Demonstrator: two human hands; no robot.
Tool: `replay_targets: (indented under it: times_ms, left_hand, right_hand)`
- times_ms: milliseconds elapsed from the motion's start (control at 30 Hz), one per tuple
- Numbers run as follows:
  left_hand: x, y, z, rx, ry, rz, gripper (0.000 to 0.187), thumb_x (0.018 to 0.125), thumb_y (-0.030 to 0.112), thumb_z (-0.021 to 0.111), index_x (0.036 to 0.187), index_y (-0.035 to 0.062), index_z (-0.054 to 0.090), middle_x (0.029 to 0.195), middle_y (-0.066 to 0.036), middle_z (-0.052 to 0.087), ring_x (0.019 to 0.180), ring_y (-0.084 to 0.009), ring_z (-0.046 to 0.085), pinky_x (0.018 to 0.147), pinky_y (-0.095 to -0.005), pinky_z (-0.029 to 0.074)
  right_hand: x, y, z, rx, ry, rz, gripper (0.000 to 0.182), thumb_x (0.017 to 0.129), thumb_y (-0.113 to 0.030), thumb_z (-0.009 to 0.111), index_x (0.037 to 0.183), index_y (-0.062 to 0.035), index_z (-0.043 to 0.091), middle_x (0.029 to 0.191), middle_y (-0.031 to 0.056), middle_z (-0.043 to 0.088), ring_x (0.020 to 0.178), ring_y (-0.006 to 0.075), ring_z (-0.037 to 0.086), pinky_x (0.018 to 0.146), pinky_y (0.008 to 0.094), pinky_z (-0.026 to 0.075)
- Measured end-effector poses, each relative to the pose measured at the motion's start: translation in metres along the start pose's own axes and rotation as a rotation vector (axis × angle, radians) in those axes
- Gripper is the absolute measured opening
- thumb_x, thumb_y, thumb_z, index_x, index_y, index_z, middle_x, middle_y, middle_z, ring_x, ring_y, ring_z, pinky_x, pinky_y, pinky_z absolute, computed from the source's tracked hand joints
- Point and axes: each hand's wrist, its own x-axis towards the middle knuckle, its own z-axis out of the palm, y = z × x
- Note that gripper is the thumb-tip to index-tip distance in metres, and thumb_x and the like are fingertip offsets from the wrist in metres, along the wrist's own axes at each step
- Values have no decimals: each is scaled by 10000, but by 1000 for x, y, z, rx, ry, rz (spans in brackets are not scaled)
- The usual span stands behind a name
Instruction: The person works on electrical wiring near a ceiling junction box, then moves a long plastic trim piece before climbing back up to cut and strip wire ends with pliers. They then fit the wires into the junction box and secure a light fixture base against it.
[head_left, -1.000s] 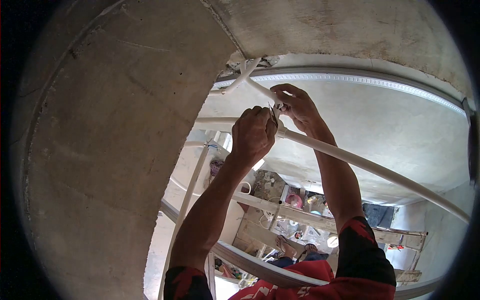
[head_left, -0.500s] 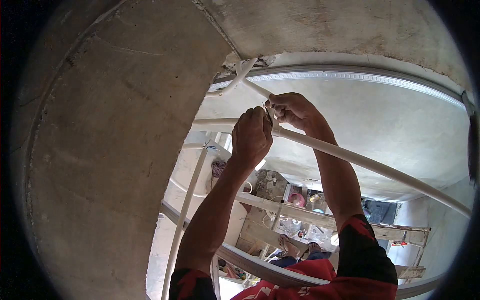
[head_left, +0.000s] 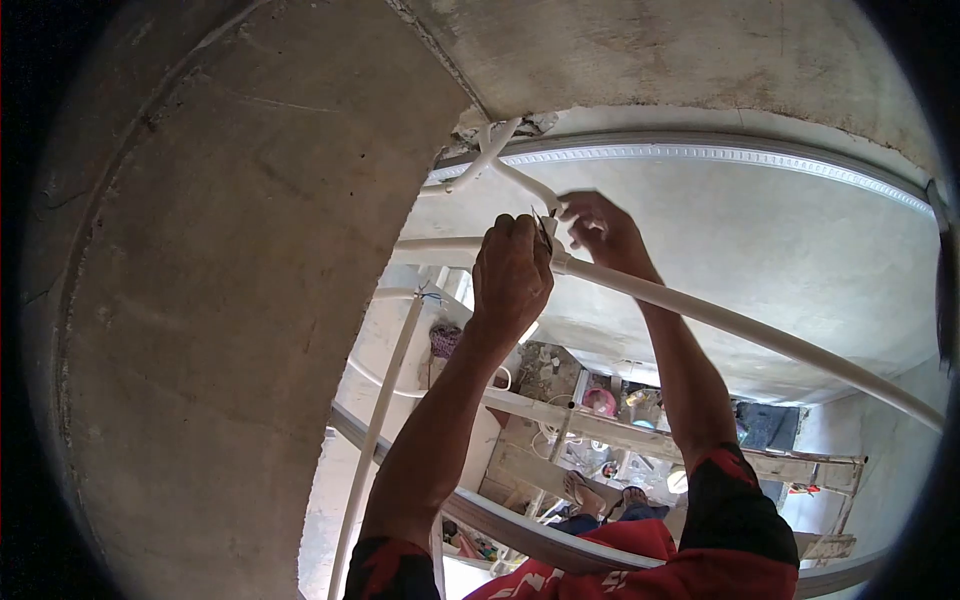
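My left hand [head_left: 512, 275] is raised to a white pipe junction, its fingers closed at the fitting [head_left: 549, 226]. Thin dark pointed pieces, like wire ends or tool tips, stick out beside its fingertips; I cannot tell which they are. A bent white conduit [head_left: 525, 182] comes down from the wall corner and ends close to this fitting. My right hand [head_left: 608, 230] is just right of that end, fingers curled but apart, the index fingertip right at the conduit. From the junction a long white pipe [head_left: 740, 322] runs down to the right, passing in front of my right forearm.
A concrete slab [head_left: 230, 300] fills the left side. A perforated metal channel [head_left: 690, 150] follows the wall above my hands. Another white pipe with blue wires [head_left: 430, 295] at its top stands left. Far below are wooden scaffold beams [head_left: 640, 432] and my feet [head_left: 582, 492].
My right hand has loosened its pinch at the conduit end and shifted slightly right, its fingers now apart. My left hand stays closed at the fitting. The view has moved slightly.
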Motion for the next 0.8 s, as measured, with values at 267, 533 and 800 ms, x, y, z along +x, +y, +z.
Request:
replay_targets:
  times_ms: [267, 533, 800]
  left_hand:
    - [5, -5, -5, -80, -57, 23, 65, 914, 25, 570, 881, -29, 558, 847, -220, 570, 761, -423, 600, 693, -509, 495]
    - [5, 0, -14, -155, -84, -66, 105, 936, 44, 576, 917, -57, 555, 962, -241, 538, 838, -432, 614, 726, -534, 517]
    - [7, -11, -11, -209, -69, -16, 57, 884, -29, 595, 865, -50, 545, 888, -194, 557, 814, -364, 624, 724, -442, 502]
  right_hand:
    - [-31, 11, 36, -368, 112, -245, 1150, 682, -264, 945, 1584, -46, 265, 1548, 200, 385, 1293, 339, 546, 985, 416, 562]
    - [-22, 6, 49, -120, 144, -251, 1079, 702, -199, 930, 1565, -18, 306, 1548, 228, 386, 1401, 359, 466, 1154, 481, 442]
    - [-21, 9, 40, 95, 92, -253, 851, 782, -90, 854, 1510, -10, 419, 1524, 196, 442, 1416, 328, 457, 1210, 488, 360]
